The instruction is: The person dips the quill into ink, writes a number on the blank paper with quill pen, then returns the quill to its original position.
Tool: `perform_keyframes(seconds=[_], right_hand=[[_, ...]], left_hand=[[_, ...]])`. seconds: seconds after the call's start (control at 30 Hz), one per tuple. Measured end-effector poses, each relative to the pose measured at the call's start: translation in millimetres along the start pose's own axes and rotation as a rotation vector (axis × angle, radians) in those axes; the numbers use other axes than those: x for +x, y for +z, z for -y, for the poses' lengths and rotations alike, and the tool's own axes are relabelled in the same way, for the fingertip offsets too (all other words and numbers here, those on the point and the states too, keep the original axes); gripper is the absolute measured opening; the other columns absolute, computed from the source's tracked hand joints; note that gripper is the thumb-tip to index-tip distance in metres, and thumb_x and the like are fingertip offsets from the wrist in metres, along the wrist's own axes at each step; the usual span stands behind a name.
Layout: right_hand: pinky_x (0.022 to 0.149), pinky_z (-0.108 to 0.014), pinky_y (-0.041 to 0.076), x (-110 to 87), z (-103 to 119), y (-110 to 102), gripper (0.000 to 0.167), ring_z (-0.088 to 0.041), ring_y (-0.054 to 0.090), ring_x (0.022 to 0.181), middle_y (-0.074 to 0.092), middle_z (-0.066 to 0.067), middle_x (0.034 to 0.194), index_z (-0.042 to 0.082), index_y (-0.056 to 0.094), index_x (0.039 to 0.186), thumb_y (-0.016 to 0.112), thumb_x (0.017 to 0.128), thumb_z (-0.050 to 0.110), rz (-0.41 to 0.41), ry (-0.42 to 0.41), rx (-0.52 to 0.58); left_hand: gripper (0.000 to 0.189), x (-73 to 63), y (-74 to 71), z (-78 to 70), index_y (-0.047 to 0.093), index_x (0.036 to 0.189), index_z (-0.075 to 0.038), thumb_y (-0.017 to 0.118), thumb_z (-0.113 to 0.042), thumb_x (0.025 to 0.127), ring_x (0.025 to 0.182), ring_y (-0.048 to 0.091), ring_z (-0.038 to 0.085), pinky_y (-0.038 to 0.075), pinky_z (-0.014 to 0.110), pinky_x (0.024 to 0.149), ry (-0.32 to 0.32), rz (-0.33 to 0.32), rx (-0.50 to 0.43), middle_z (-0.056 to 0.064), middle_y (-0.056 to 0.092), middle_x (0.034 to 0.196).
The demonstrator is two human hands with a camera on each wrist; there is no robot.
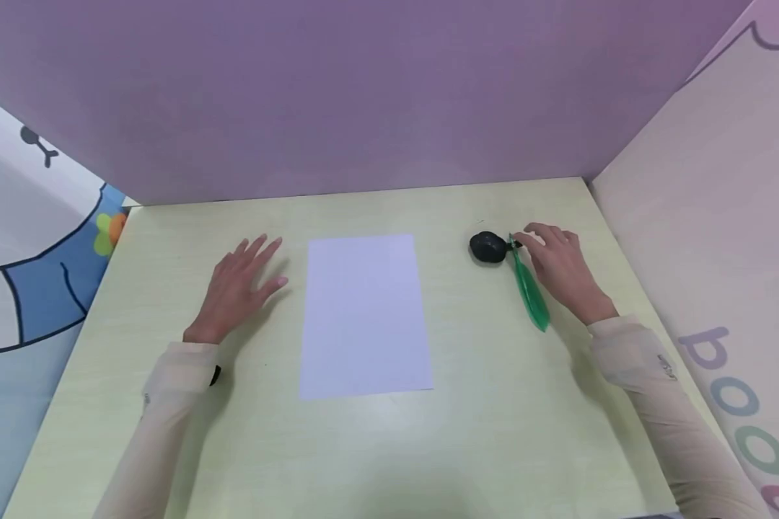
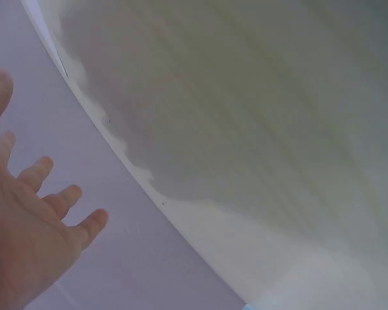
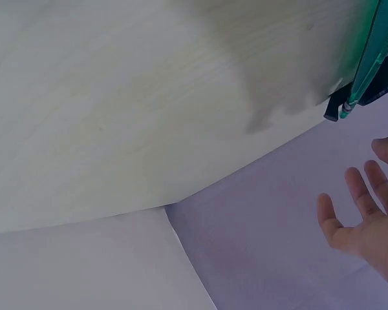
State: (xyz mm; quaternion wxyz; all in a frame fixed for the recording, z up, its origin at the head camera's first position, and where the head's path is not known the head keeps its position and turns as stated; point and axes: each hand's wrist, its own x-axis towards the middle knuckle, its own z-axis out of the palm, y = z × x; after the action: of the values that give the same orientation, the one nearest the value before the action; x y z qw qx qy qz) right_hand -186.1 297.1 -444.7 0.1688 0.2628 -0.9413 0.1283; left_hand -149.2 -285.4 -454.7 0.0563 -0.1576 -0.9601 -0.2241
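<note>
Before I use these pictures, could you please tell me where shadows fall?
Head view: soft shadows on the table beside the left hand and right hand; left wrist view: broad, wavy-edged, across the table; right wrist view: blurry-edged, at upper right near the green object.

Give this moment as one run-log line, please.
left hand: empty, left of white paper | right hand: empty, near green pointed item and black object

Green slender piece (image 1: 531,294); black rounded object (image 1: 488,247); whitish sheet (image 1: 366,317); pale-yellow tabletop (image 1: 487,396); purple wall (image 1: 363,94).
</note>
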Motion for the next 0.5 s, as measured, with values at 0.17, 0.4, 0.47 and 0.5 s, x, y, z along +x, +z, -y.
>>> perform_keyframes(seconds=[0.17,0.4,0.47,0.5], right_hand=[[0.088,-0.066,0.044,-1.5,-0.6,1.4,0.049,-0.044,0.058,0.11,0.062,-0.022,0.125,0.004,0.065,0.13,0.064,0.088,-0.022,0.015,-0.009,0.0],[0.086,-0.063,0.045,-3.2,1.2,2.9,0.045,-0.043,0.059,0.107,0.064,-0.023,0.12,0.003,0.066,0.131,0.065,0.091,-0.018,0.058,-0.001,0.003],[0.085,-0.062,0.045,-3.6,1.5,2.9,0.045,-0.043,0.059,0.107,0.064,-0.023,0.119,0.004,0.066,0.132,0.065,0.092,-0.017,0.068,0.005,0.001],[0.085,-0.062,0.046,-3.9,1.7,2.7,0.045,-0.043,0.059,0.106,0.064,-0.023,0.119,0.004,0.066,0.132,0.065,0.092,-0.017,0.071,0.006,-0.001]], left_hand=[[0.07,2.0,4.7,-5.3,0.035,0.165,-0.031,0.067,-0.043,0.103,0.158,0.023,0.045,0.018,0.066,0.123,0.0,0.04,-0.017,0.011,0.032,0.171],[0.069,2.5,8.7,-12.1,0.037,0.164,-0.03,0.067,-0.042,0.103,0.157,0.027,0.045,0.024,0.067,0.12,0.02,0.092,0.001,0.012,0.035,0.17],[0.069,2.3,9.0,-13.1,0.038,0.164,-0.03,0.068,-0.042,0.102,0.157,0.027,0.044,0.024,0.068,0.12,0.022,0.099,0.004,0.012,0.035,0.169],[0.069,2.4,9.1,-13.4,0.039,0.163,-0.029,0.068,-0.042,0.102,0.157,0.027,0.044,0.024,0.068,0.12,0.023,0.102,0.004,0.012,0.036,0.169]])
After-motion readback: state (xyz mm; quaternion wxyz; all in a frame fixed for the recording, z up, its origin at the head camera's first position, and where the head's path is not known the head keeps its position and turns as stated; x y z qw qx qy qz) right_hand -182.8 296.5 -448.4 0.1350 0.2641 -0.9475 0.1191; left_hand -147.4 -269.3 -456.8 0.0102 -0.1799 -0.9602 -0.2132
